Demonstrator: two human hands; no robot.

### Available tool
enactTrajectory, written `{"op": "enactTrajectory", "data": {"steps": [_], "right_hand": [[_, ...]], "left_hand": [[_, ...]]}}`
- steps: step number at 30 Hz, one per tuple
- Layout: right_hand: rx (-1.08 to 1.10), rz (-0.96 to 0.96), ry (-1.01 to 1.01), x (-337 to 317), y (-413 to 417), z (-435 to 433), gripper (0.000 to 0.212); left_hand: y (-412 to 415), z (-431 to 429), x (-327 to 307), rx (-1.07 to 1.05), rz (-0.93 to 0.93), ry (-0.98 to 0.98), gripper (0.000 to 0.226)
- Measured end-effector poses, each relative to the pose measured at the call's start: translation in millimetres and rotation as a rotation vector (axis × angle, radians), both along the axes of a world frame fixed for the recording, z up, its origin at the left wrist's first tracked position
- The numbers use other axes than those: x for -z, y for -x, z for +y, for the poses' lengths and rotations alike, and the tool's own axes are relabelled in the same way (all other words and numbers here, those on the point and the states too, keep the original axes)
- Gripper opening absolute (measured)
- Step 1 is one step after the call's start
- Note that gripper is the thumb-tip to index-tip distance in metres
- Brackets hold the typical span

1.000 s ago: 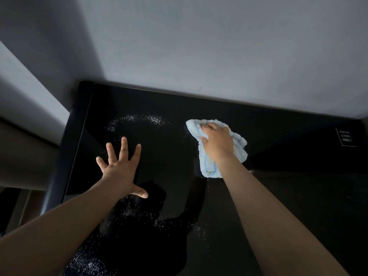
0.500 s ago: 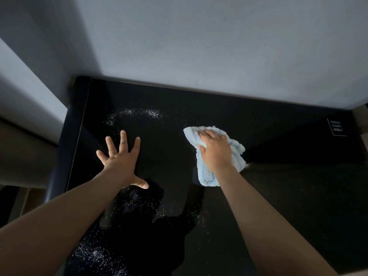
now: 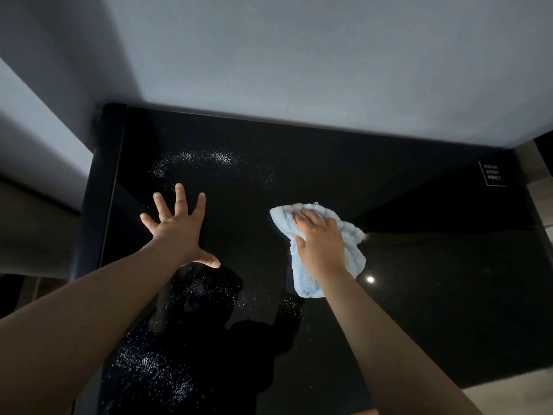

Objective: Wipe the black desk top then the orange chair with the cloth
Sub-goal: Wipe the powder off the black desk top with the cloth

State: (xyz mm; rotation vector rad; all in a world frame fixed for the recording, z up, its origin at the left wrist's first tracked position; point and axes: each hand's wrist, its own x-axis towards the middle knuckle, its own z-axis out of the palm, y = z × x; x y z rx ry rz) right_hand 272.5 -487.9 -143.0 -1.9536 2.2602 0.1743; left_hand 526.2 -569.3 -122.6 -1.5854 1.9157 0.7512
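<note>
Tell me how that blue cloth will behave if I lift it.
The cloth is bunched and creased under the right hand, so it will probably droop limply. Its fluffy pile suggests it is light and easy to grip. On the glossy desk top it likely slides readily.

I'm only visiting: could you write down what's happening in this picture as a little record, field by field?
surface: black desk top, glossy, against a pale wall
left hand: fingers spread, flat on the desk
right hand: grips the cloth, pressing it to the desk
cloth: light blue, bunched
dirt: white specks beyond the left hand, more near the front left
label: far right corner, unreadable
orange chair: not in view
stage: desk wipe unfinished
</note>
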Motion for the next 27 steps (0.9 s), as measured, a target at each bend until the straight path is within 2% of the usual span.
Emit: {"op": "enactTrajectory", "data": {"steps": [10,21,27], "right_hand": [[0.023,-0.036,0.036,-5.4,-9.2,33.2,0.047],[0.077,-0.047,-0.011,-4.9,-16.6,72.3,0.049],[0.090,-0.044,-0.012,-6.2,-22.8,91.8,0.049]], "left_hand": [[0.4,2.2,-5.5,0.002,0.014,0.011,0.148],[0.7,5.7,-14.0,0.011,-0.009,0.014,0.146],[-4.0,30.9,-14.0,0.090,0.052,0.054,0.127]]}}
